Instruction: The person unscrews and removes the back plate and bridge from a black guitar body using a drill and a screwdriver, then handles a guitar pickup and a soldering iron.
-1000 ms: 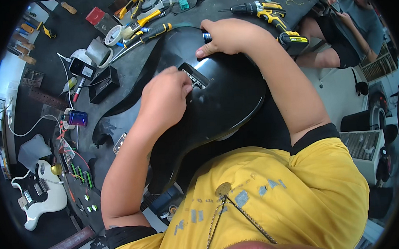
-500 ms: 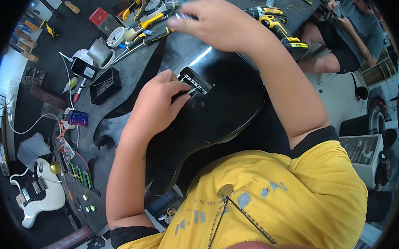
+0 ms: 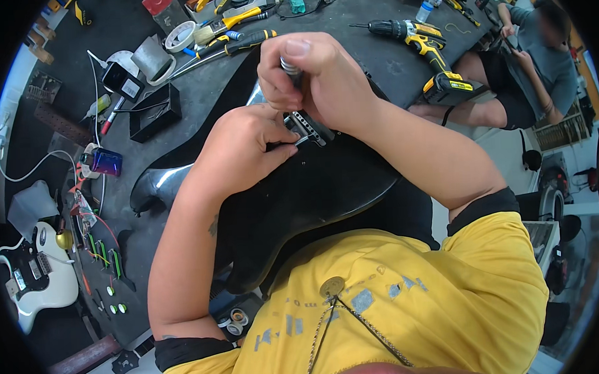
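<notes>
A glossy black electric guitar body [image 3: 300, 200] lies back up in front of me. A metal tremolo block [image 3: 306, 126] with a row of holes shows in its cavity. My left hand [image 3: 241, 146] is closed in a pinch at the cavity's left edge, beside a short shiny metal piece; what its fingertips hold is hidden. Just above the block, my right hand [image 3: 328, 82] is closed around a small silver tool with a ridged, round handle [image 3: 290, 68]. The tool's lower end is hidden behind my fingers.
A yellow and black cordless drill [image 3: 427, 51] lies right of the guitar. Pliers, a brush [image 3: 229, 24], tape and a black box [image 3: 154, 113] sit to the left. A white guitar body [image 3: 39, 275] is at far left. Another person [image 3: 528, 57] sits at far right.
My right hand has come down from beyond the guitar to the cavity, bringing the silver tool. My left hand keeps its pinch. The view has shifted slightly.
</notes>
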`<state>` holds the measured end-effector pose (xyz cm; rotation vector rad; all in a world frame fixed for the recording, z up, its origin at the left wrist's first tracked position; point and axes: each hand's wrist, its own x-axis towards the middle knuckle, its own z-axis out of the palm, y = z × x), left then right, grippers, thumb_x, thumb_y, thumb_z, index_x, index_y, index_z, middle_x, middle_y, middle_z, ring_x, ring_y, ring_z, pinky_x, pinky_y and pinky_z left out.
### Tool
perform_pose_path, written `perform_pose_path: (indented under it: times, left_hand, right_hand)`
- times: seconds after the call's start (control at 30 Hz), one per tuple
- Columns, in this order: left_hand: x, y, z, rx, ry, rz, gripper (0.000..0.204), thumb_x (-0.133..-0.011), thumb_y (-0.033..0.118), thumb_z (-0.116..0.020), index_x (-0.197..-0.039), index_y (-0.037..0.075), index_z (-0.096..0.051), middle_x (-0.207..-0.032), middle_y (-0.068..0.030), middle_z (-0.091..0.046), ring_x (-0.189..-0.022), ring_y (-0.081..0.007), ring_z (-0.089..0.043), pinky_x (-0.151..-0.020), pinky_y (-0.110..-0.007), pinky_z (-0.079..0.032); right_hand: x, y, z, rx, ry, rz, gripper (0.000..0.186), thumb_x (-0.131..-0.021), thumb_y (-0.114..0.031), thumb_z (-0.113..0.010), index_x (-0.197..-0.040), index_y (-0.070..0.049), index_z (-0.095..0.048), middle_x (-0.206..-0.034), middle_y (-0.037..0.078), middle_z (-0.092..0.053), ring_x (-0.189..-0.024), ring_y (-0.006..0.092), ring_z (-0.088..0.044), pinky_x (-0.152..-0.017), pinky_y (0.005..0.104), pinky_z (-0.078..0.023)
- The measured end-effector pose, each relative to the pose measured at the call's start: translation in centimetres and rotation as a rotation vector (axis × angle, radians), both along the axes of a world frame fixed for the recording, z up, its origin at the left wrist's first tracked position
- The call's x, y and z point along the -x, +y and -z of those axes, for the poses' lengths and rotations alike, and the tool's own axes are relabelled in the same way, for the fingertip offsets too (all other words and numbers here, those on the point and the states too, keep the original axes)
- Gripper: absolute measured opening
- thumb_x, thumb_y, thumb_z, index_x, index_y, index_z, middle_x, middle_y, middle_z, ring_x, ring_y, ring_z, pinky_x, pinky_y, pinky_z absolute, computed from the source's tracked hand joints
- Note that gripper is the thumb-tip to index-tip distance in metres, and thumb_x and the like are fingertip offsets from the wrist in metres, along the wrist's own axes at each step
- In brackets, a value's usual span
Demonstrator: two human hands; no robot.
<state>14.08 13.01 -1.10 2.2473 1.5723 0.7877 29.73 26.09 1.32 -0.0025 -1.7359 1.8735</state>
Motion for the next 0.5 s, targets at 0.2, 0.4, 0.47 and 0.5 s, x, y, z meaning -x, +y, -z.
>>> perform_pose_path:
  times: [0.2, 0.4, 0.47, 0.5]
  left_hand:
    - [-0.06, 0.13, -0.02, -0.015, 0.006, -0.002, 0.025, -0.076, 0.007, -0.088, -0.101, 0.003, -0.085, -0.094, -0.0138, -0.075, -0.089, -0.0343, -0.072, -0.081, -0.044, -0.057]
    - [0.15, -0.23, 0.21, -0.005, 0.026, -0.021, 0.023, -0.078, 0.008, -0.087, -0.101, 0.003, -0.085, -0.105, -0.0146, -0.081, -0.098, -0.0353, -0.076, -0.088, -0.043, -0.06]
    - [0.08, -0.07, 0.37, 0.017, 0.037, -0.031, 0.023, -0.078, 0.008, -0.087, -0.101, 0.003, -0.085, -0.105, -0.014, -0.081, -0.099, -0.0354, -0.076, -0.089, -0.043, -0.06]
    - [-0.02, 0.02, 0.61, -0.034, 0.029, -0.035, 0.019, -0.08, 0.012, -0.086, -0.097, 0.004, -0.085, -0.1, -0.0128, -0.079, -0.095, -0.0351, -0.075, -0.085, -0.044, -0.059]
  right_hand:
    - [-0.78, 0.39, 1.14, -0.134, 0.031, -0.077, 0.054, -0.101, -0.047, -0.053, -0.076, 0.001, -0.055, -0.07, 0.006, -0.048, -0.067, 0.0173, -0.047, -0.064, 0.0331, -0.038]
    - [-0.45, -0.38, 0.64, -0.214, -0.069, -0.081, 0.053, -0.1, -0.048, -0.052, -0.073, -0.002, -0.056, -0.066, 0.002, -0.045, -0.063, 0.013, -0.045, -0.06, 0.0309, -0.035]
    - [-0.2, -0.46, 0.78, -0.17, -0.063, -0.064, 0.053, -0.104, -0.046, -0.052, -0.073, -0.003, -0.054, -0.065, 0.001, -0.045, -0.061, 0.0126, -0.043, -0.058, 0.03, -0.034]
    - [-0.04, -0.51, 0.88, -0.127, -0.055, -0.048, 0.054, -0.107, -0.045, -0.052, -0.072, -0.004, -0.053, -0.065, 0.0, -0.045, -0.06, 0.0122, -0.042, -0.056, 0.0292, -0.033]
